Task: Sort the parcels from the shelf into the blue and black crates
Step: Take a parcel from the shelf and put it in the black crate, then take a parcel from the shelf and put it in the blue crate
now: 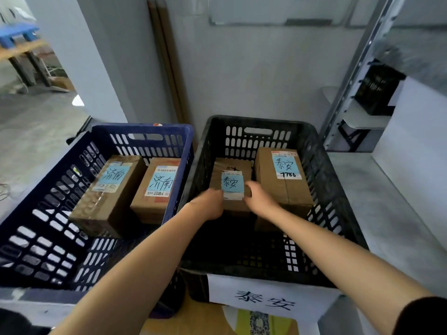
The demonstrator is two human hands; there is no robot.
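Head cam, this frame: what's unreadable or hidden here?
- Head view: small parcel underside, so whether it rests in the black crate; hidden by left hand and right hand.
- Head view: large parcel label fine print; too small.
- Head view: shelf contents; blurred, cut by right edge.

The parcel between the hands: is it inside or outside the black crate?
Inside: left hand and right hand hold the parcel within the black crate walls.
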